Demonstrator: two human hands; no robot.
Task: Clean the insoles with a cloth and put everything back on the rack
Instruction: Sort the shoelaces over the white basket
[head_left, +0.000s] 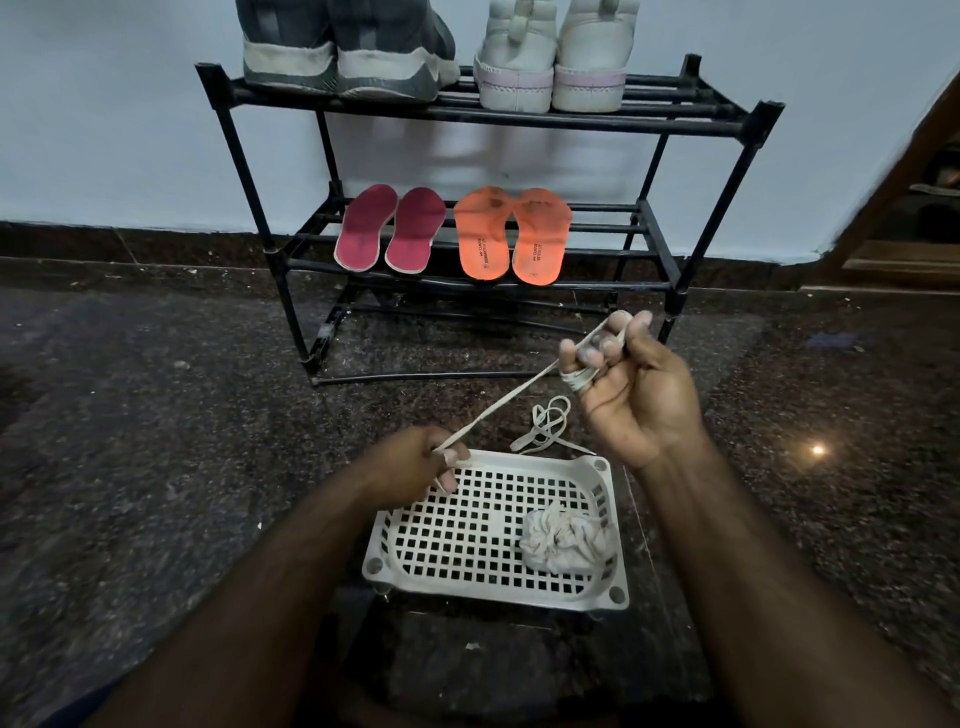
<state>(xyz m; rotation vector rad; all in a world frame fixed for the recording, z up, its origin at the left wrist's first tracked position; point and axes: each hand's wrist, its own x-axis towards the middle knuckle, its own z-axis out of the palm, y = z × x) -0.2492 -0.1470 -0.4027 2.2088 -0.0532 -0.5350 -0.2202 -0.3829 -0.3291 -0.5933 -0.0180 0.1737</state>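
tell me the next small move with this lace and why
Probably one more turn of the lace around the right hand fingers. The left hand pinches it taut, coils already sit on those fingers, and a short tail hangs over the tray. A second lace lies loose on the floor.

A single view was supplied, taken from a wide-angle camera worn on the person's head. It faced forward and steeply down over both forearms, which entered from the bottom edge. The white basket (496, 530) on the dark stone floor (156, 415) lay nearest the lens, just below centre. The black shoe rack (488, 208) stood farther off against the pale wall (104, 130), in the upper half of the frame. The top edge cut off the shoes on its upper shelf. Straight lines bowed toward the edges. No second view was available for comparison.
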